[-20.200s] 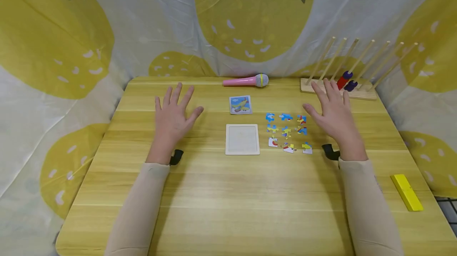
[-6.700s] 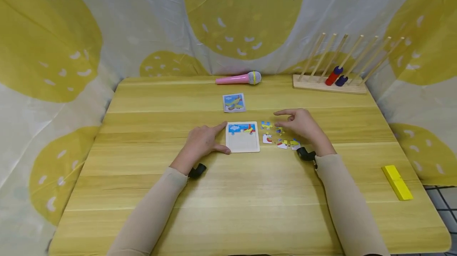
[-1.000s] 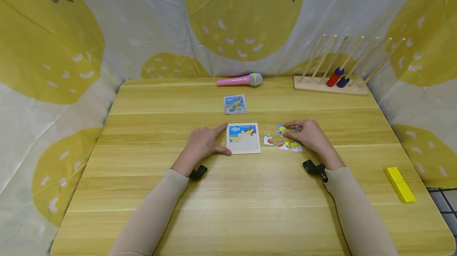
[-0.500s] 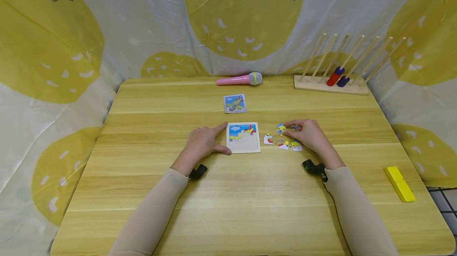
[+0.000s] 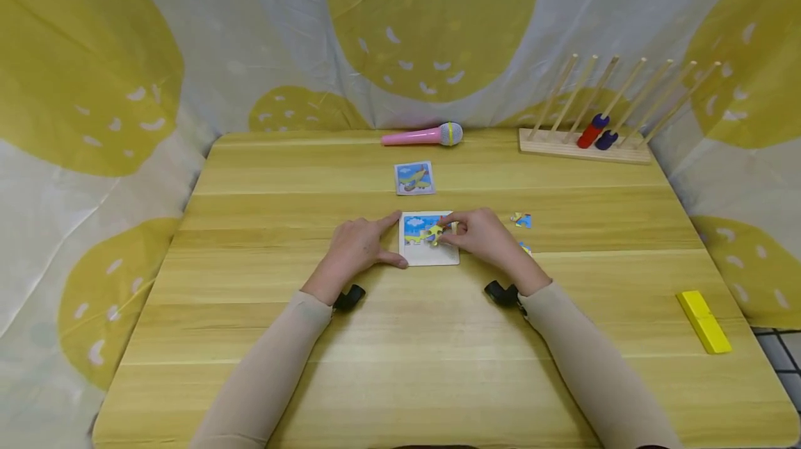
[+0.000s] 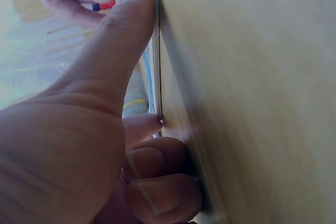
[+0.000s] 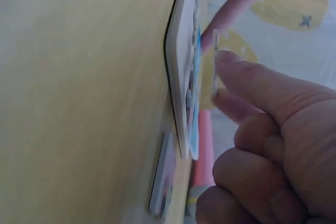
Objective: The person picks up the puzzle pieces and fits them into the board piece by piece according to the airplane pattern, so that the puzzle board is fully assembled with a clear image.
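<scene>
Puzzle piece [image 5: 433, 234] is hanging just above the puzzle tray [image 5: 432, 257] on the counter [image 5: 407, 345], right hand [image 5: 488, 237] pinching it; left hand [image 5: 357, 245] is touching tray's left edge, grip spread, not grasping.

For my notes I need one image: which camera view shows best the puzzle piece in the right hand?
The head view, because the printed face of the puzzle piece is visible there. The right wrist view shows it nearly edge-on, pinched by the right hand; in the left wrist view I cannot make it out.
</scene>
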